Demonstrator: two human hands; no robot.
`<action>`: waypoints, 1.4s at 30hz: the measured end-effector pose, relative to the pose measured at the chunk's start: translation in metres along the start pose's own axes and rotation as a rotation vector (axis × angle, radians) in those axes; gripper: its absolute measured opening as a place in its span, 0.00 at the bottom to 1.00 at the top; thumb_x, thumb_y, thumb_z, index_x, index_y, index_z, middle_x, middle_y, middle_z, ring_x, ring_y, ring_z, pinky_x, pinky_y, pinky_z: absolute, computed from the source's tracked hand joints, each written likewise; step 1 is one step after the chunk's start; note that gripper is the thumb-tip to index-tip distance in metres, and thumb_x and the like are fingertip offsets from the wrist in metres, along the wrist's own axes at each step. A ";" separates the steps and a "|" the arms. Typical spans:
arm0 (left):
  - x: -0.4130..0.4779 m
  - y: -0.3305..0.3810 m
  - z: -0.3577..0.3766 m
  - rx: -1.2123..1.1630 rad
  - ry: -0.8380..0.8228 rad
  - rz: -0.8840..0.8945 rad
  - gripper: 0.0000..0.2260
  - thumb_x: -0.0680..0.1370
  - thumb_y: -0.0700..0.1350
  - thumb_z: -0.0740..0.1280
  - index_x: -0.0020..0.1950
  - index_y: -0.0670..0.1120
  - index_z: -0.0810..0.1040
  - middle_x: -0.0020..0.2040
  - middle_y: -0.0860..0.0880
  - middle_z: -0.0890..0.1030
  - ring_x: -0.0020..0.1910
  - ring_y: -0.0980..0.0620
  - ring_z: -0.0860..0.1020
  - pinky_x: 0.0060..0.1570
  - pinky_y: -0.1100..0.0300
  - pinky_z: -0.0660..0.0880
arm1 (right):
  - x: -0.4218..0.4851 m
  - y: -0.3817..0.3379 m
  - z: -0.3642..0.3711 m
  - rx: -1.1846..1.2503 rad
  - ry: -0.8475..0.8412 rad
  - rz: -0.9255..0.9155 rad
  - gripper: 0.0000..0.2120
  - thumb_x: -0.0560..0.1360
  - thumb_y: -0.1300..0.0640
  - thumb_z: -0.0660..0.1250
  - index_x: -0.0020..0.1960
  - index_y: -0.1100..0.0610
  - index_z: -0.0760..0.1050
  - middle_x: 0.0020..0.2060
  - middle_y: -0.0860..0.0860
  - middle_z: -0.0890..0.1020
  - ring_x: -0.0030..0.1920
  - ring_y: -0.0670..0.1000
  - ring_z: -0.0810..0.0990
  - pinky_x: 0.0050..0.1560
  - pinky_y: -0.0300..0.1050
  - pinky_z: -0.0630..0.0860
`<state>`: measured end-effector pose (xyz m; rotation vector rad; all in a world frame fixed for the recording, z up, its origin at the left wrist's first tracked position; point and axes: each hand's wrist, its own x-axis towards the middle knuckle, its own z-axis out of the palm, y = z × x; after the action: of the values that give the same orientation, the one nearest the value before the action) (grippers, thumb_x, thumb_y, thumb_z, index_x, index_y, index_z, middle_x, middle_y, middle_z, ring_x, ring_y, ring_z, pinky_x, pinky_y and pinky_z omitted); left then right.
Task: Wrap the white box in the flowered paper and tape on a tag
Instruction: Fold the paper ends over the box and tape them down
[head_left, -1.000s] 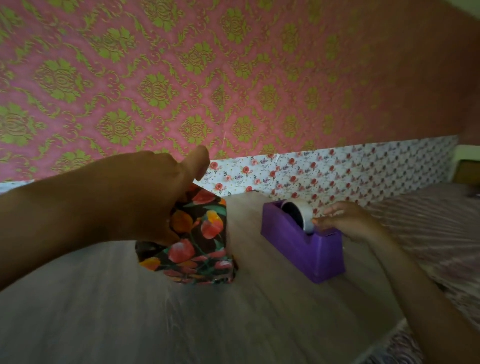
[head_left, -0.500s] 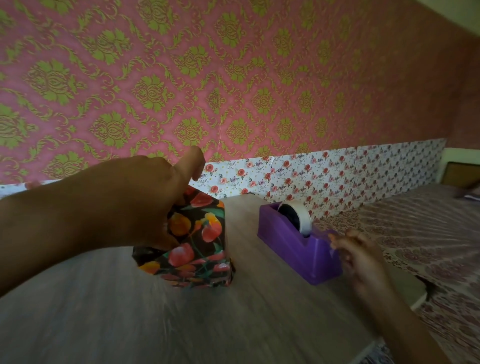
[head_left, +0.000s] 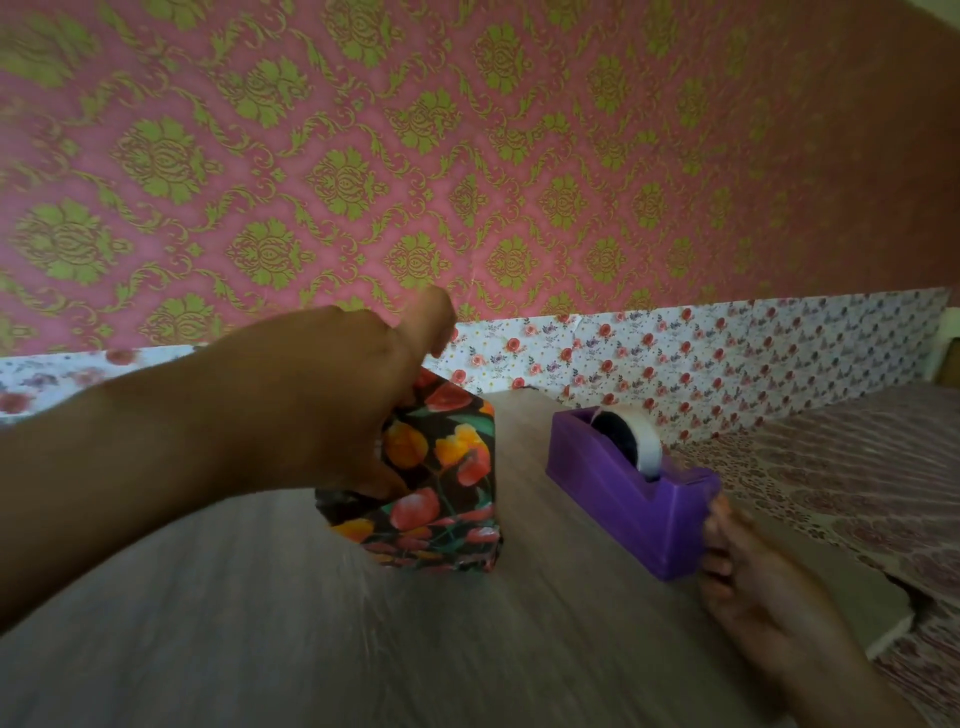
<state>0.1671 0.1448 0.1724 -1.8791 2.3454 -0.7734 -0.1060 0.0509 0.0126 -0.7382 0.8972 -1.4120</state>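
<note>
on the tabletop: the box (head_left: 441, 525) stands near the middle of the tabletop (head_left: 260, 623), no white showing, covered all over in the flowered paper (head_left: 457, 447).
facing: the end with the diagonal folded flaps looks toward the person; one upright corner edge points right, toward the tape dispenser.
long axis: the box looks close to a cube from this angle. with the folded end toward the person, i judge the axis runs front to back, toward the wall, but the wide lens makes that unsure.
left hand: the left hand (head_left: 332, 395) comes over the top, fingers bent down onto the near face and grasping the box there, seemingly pinning the last flap; the thumb sticks up free.
tape dispenser: the purple tape dispenser (head_left: 623, 493) sits just to the right of the box, apart from it, with the white tape roll (head_left: 647, 447) seated in it.
right hand: the right hand (head_left: 753, 587) is at the dispenser's cutter end, fingertips against it; blurred, so i cannot tell whether the fingers pinch a strip of tape or are loose.
done: the wrapping looks nearly complete, folds made on the visible end.
left: the held flap probably needs taping; no tag is in view, so tagging is not yet done.
beyond: a patterned bed (head_left: 857, 467) lies to the right, well apart.
</note>
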 end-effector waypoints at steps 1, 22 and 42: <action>-0.003 0.000 0.000 -0.010 0.016 -0.006 0.40 0.61 0.62 0.75 0.57 0.56 0.50 0.49 0.51 0.81 0.36 0.52 0.74 0.36 0.56 0.75 | -0.007 -0.002 0.008 -0.011 -0.025 -0.049 0.06 0.76 0.54 0.62 0.40 0.50 0.73 0.27 0.45 0.70 0.23 0.42 0.65 0.25 0.35 0.60; -0.006 0.002 -0.001 -0.069 0.151 -0.018 0.44 0.64 0.50 0.75 0.66 0.53 0.46 0.29 0.52 0.65 0.26 0.58 0.64 0.24 0.62 0.60 | -0.071 -0.027 0.184 -1.147 -0.549 -0.871 0.06 0.68 0.57 0.72 0.36 0.47 0.80 0.36 0.48 0.85 0.42 0.50 0.81 0.55 0.53 0.74; 0.004 -0.011 0.003 -0.200 0.106 -0.020 0.52 0.62 0.45 0.76 0.72 0.55 0.40 0.43 0.47 0.83 0.36 0.48 0.79 0.38 0.49 0.78 | -0.041 -0.019 0.199 -1.090 -0.380 -0.599 0.53 0.61 0.49 0.75 0.75 0.48 0.43 0.73 0.52 0.52 0.74 0.56 0.53 0.70 0.60 0.59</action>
<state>0.1765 0.1381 0.1753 -1.9855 2.5593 -0.6787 0.0583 0.0736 0.1306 -2.1572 1.1676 -1.1152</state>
